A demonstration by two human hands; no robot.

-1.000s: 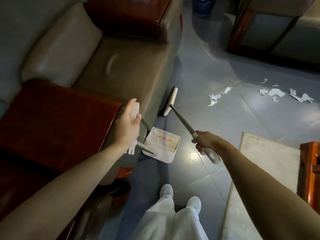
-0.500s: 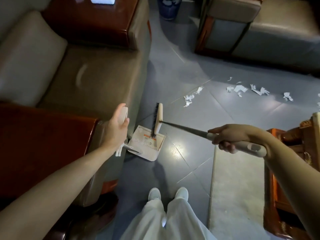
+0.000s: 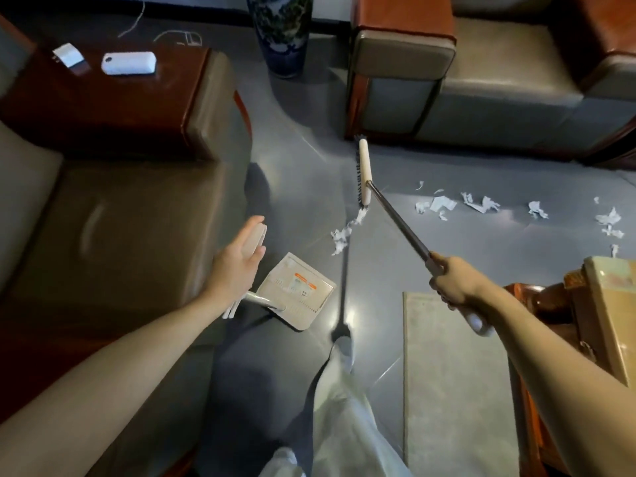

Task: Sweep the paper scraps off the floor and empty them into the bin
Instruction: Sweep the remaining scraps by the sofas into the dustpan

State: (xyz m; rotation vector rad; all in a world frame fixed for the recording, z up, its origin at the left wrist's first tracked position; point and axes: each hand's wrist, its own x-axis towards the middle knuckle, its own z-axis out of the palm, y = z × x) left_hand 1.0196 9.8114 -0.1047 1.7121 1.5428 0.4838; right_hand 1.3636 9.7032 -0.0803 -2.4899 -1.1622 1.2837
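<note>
The broom [image 3: 398, 218] slants forward-left (head pointing away), right hand [image 3: 454, 287] fisted round its handle; left hand [image 3: 237, 266] clasps the dustpan [image 3: 296, 289].

The paper scraps [image 3: 441, 204] are white on the grey-blue floor [image 3: 430, 160]. My broom [image 3: 399, 218] has a cream head, black bristles and a dark shaft. The dustpan [image 3: 296, 291] is beige with an orange label. At top centre the vase [image 3: 280, 32] carries a blue-and-white pattern.

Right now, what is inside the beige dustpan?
In the beige plastic dustpan, only an orange-striped label; white paper scraps lie outside. Its metal handle hides part of the rear.
</note>
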